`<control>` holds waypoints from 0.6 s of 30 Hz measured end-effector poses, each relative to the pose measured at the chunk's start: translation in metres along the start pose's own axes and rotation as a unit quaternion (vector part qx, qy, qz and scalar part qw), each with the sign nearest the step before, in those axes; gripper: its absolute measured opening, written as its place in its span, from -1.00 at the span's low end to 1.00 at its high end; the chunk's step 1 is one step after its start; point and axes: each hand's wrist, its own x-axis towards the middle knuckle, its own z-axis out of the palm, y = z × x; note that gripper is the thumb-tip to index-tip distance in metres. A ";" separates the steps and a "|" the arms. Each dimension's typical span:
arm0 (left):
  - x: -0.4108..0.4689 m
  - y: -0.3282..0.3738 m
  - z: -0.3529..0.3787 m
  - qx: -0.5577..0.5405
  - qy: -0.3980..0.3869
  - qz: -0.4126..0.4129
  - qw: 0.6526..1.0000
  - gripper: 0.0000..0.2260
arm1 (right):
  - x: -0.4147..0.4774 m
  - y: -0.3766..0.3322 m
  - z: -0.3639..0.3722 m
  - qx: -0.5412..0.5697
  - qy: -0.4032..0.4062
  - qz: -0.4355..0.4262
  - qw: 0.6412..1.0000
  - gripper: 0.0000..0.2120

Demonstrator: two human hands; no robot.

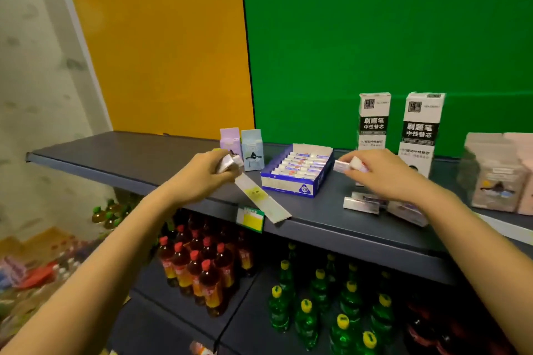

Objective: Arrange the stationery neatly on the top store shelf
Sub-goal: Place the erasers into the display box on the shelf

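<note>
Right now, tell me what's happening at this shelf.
A person is tidying stationery on the top shelf. The left hand grips a silvery pack near two small cartons. The right hand pinches a white pack beside the open blue box of similar packs. More loose packs and a long flat pack lie near the shelf's front. Two tall refill boxes stand at the back.

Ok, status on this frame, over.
Left hand grips small box. Right hand grips second box. Blue tray sits between them. Loose boxes lie near right hand.
</note>
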 end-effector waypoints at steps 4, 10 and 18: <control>0.053 -0.018 0.014 0.006 -0.015 0.045 0.999 -0.73 | 0.033 -0.005 0.004 -0.062 0.003 -0.012 0.998 -0.66; 0.117 -0.027 0.028 -0.008 -0.077 0.084 0.993 -0.90 | 0.080 -0.015 0.014 -0.107 -0.015 -0.003 0.994 -0.67; 0.182 -0.027 0.051 -0.023 -0.097 0.168 0.981 -0.82 | 0.123 -0.012 0.029 -0.160 -0.018 0.054 0.986 -0.70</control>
